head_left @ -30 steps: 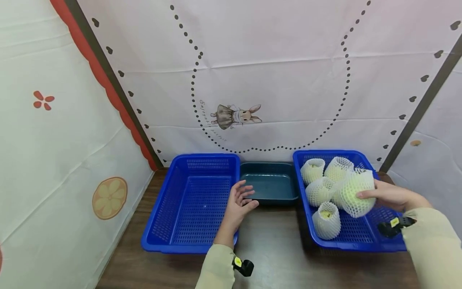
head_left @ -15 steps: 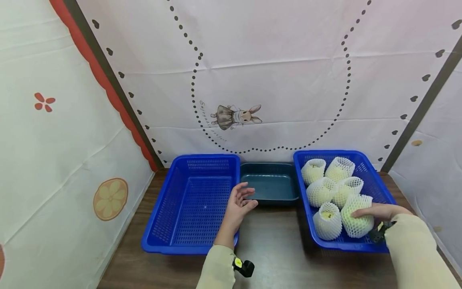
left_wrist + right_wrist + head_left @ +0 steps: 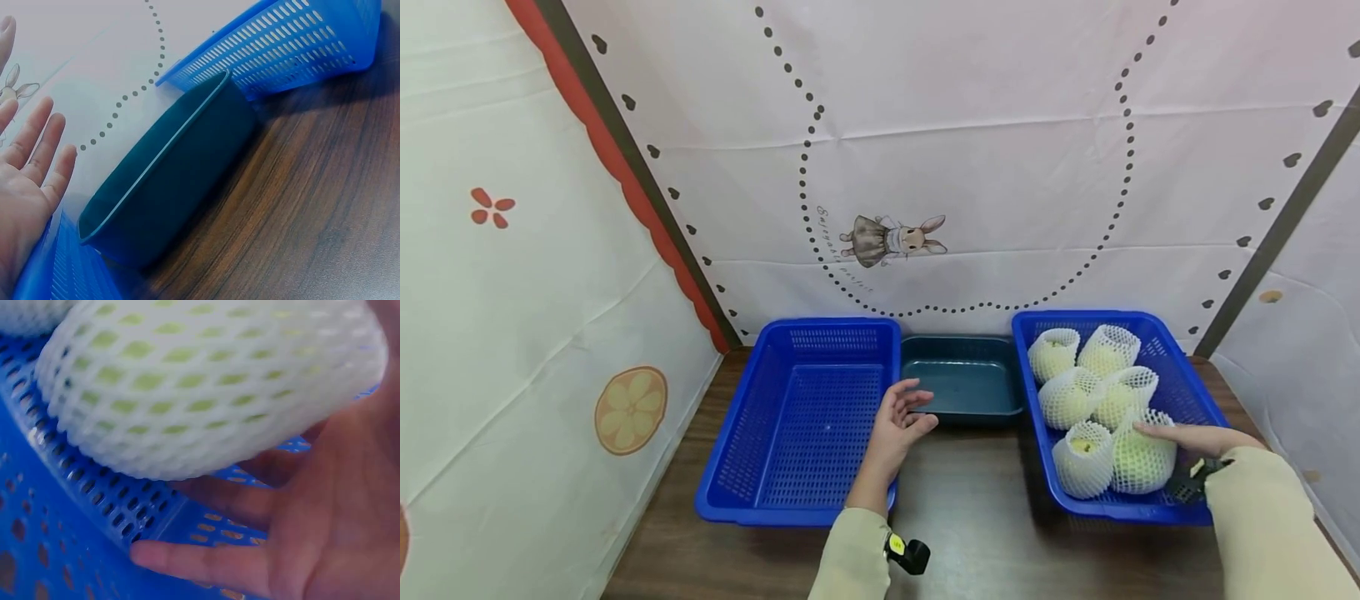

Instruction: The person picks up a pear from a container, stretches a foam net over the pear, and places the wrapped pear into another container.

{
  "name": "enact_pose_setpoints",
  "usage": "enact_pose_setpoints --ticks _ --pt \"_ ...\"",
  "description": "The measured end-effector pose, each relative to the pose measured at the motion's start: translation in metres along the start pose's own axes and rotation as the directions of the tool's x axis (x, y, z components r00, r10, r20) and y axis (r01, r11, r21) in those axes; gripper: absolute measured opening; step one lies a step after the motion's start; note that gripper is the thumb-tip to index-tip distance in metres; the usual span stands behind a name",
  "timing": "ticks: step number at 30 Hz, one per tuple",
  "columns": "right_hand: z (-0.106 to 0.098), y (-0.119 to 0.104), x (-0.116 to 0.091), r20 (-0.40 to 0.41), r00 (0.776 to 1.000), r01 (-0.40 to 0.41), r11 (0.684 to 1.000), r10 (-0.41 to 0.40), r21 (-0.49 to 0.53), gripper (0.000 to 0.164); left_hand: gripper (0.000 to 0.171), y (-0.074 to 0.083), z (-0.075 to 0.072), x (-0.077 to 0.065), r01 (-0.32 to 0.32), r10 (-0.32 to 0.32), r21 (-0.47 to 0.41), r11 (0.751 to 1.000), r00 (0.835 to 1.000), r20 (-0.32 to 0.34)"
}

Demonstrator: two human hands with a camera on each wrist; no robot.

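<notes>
A pale green fruit in a white foam net (image 3: 1142, 460) sits at the front of the right blue basket (image 3: 1195, 392). My right hand (image 3: 1198, 437) holds it loosely, thumb over the net's upper end. In the right wrist view, two fingers (image 3: 200, 559) reach out nearly straight beneath and beside the netted fruit (image 3: 181, 387). Several more netted fruits (image 3: 1067, 398) lie packed to its left and behind. My left hand (image 3: 901, 417) hovers between the left blue basket (image 3: 722, 467) and the dark green tray (image 3: 962, 414), fingers relaxed and holding nothing.
The left basket shows its bare bottom. Between the two baskets stands the dark green tray (image 3: 169, 169) against the printed cloth backdrop (image 3: 1000, 183). Everything rests on a dark wooden table (image 3: 962, 517). Small cameras are strapped to both wrists.
My right hand has lowered the netted fruit to the basket's front, beside the others, then tipped its net opening upward. The thumb now lies higher on it. The left hand has hardly moved.
</notes>
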State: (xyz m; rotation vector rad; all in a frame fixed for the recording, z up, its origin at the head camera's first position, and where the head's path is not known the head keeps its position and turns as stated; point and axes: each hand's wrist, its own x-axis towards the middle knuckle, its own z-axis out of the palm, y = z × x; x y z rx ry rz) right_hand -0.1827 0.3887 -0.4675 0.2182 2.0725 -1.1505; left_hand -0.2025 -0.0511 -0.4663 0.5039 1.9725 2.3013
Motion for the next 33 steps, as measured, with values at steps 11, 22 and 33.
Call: enact_pose_setpoints --ticks 11,22,33 --pt "0.002 0.002 0.001 -0.082 0.996 -0.024 0.989 0.037 0.148 0.101 0.053 -0.001 -0.002 -0.001 0.018 -0.018 -0.010 1.000 1.000 -0.011" --pt "-0.004 -0.016 -0.002 -0.037 0.994 -0.105 0.993 0.104 -0.045 0.103 0.046 -0.023 -0.012 0.006 0.018 -0.019 -0.021 1.000 0.999 -0.033" --pt "-0.017 -0.091 -0.025 -0.268 0.961 -0.054 0.900 -0.071 -0.433 0.090 0.035 0.014 -0.002 0.003 0.161 -0.151 0.123 0.979 0.984 -0.092"
